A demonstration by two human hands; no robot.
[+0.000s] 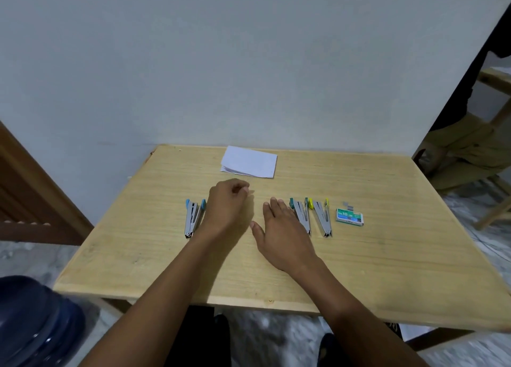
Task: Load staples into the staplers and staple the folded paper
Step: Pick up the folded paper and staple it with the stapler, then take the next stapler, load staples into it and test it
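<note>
Three staplers lie open in a row on the wooden table (387, 256): a blue-tipped one (192, 218) at the left, then a green-tipped one (300, 214) and a yellow-tipped one (322, 218) at the right. A green staple box (349, 216) lies right of them, with a short staple strip (347, 205) just behind it. The folded white paper (249, 162) rests near the far edge. My left hand (228, 205) hovers beside the blue stapler with its fingers curled; I see nothing in it. My right hand (279, 228) lies flat with straight fingers, its edge against the green stapler.
A grey wall rises right behind the table. A dark blue water bottle (36, 319) stands on the floor at the lower left. A wooden door (27, 189) is at the left. A seated person (467, 148) and wooden furniture are past the right edge.
</note>
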